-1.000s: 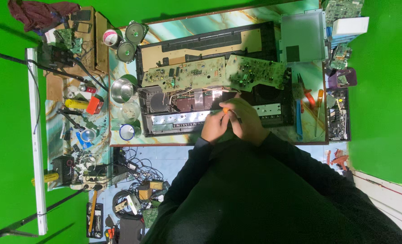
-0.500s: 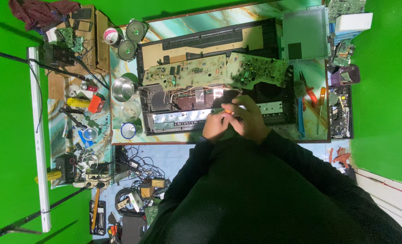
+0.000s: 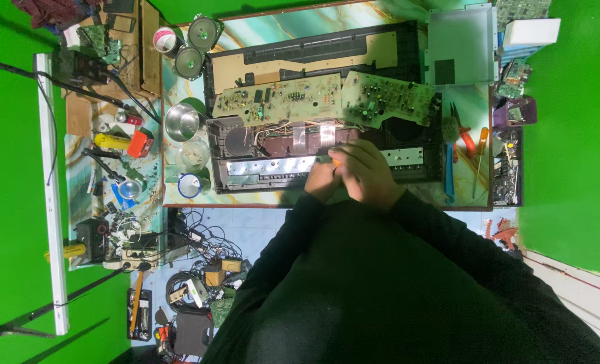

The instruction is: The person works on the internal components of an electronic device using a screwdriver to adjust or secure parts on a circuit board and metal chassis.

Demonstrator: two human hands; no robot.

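Both hands meet over the black opened electronic chassis (image 3: 327, 158) at the table's middle. The right hand (image 3: 367, 174) is curled over an orange-handled tool (image 3: 336, 162), only a sliver of it showing; the left hand (image 3: 321, 182) is folded close against it at eight o'clock, what it grips I cannot tell. At twelve o'clock from the hands lie two green-beige circuit boards (image 3: 327, 98). A round steel bowl (image 3: 182, 121) sits at nine o'clock, and orange-handled screwdrivers (image 3: 478, 152) at three o'clock.

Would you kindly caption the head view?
Both hands, left hand and right hand, meet over an opened black device beside circuit boards.
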